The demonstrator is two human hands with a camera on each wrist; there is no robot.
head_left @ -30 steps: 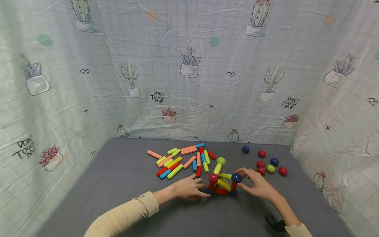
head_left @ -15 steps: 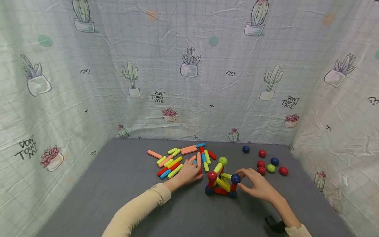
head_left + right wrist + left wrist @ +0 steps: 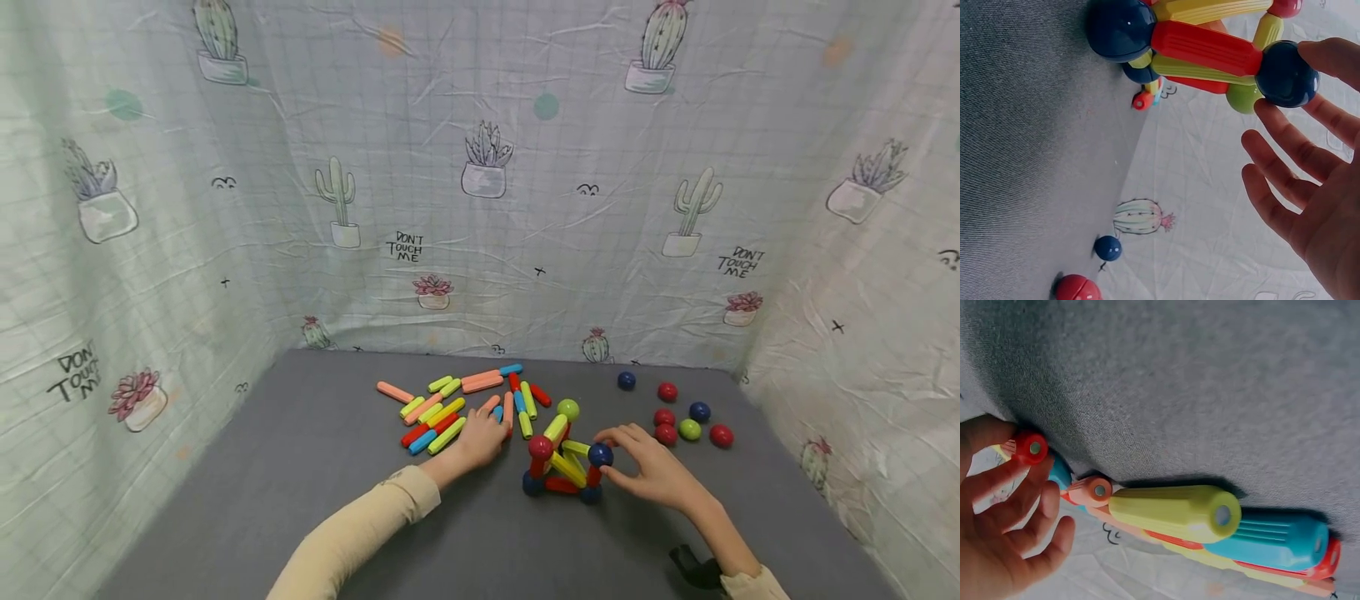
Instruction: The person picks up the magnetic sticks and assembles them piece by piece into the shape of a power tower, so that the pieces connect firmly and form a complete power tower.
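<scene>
In the left wrist view my left hand pinches a short red magnetic rod between thumb and fingers, among the loose rods. A frame of magnetic rods and balls stands on the cloth; red rods, yellow rods, a red ball and a green ball make up part of it. My right hand holds the frame's upper blue ball, thumb on one side and fingertips on the other. From that ball a red rod runs down to a lower blue ball.
Loose yellow-green, salmon, blue and red rods lie left of the frame. Several loose balls, among them a red ball, a blue ball and a green ball, lie at the back right. A patterned curtain encloses the grey surface.
My left hand has left the frame's lower left corner, moved back and left to the loose rods, and taken hold of a red rod. My right hand has stayed at the blue ball.
</scene>
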